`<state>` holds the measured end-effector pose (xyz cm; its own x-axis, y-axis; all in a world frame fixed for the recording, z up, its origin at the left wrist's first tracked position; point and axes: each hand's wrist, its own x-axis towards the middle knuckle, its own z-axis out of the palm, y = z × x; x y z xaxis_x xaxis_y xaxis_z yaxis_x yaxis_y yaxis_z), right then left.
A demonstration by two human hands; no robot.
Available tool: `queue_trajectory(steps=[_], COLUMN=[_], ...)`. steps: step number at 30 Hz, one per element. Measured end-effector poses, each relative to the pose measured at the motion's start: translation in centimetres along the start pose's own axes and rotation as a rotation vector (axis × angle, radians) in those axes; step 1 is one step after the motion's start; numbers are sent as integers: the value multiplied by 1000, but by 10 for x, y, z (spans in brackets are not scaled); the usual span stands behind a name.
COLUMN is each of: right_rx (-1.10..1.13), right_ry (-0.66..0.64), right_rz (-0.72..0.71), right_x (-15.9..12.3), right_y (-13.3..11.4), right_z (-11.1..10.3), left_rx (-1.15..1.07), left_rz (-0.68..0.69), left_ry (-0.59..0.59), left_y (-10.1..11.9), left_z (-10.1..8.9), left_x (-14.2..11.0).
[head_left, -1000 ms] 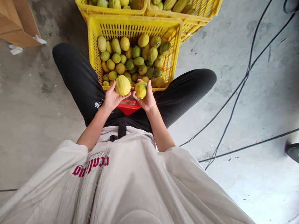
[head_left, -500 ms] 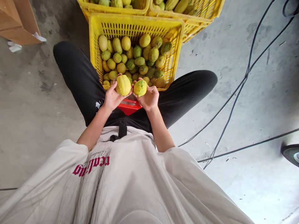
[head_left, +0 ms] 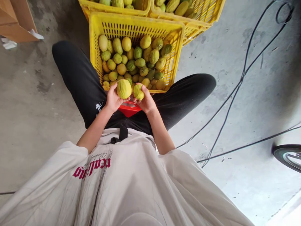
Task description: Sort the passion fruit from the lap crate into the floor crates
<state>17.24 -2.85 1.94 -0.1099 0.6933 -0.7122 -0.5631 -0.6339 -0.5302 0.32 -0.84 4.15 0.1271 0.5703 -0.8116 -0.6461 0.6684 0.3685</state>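
My left hand [head_left: 113, 99] is closed around the side of a round yellow-green melon [head_left: 124, 88] with faint lengthwise ribs. A smaller yellow-green melon [head_left: 138, 92] is in my right hand [head_left: 148, 102], its fingers curled round the far side and underside. The two melons are close together but apart, held at the near edge of a yellow plastic crate [head_left: 136, 19]. Many small melons [head_left: 140, 62], some green and some yellow, lie piled inside that crate. Parts of my fingers are hidden beneath the held fruit.
Two more yellow crates [head_left: 119, 11] with longer melons stand behind. A red plastic piece [head_left: 129, 110] shows between my legs. Black cables [head_left: 241, 78] cross the floor at right, near a wheel [head_left: 290, 158]. An open cardboard box [head_left: 18, 28] stands at upper left.
My right hand has turned its melon and shifted slightly left, with its fingers now farther round the fruit. The left melon has rotated a little and moved slightly nearer me.
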Motion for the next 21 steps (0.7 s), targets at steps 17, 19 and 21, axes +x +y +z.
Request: queue_trajectory(steps=[17,19,21], right_rx=[-104,-98,-109], right_ry=[382,368,339], right_rz=[162,43,-264], right_x=[39,62,86], right_y=[-52,-95,-142], right_z=[25,34,42], left_rx=[35,12,-24], left_rz=[-81,27,189], left_ry=[348,284,131], left_y=[30,63,102], left_z=[18,45,77], left_x=[38,55,70])
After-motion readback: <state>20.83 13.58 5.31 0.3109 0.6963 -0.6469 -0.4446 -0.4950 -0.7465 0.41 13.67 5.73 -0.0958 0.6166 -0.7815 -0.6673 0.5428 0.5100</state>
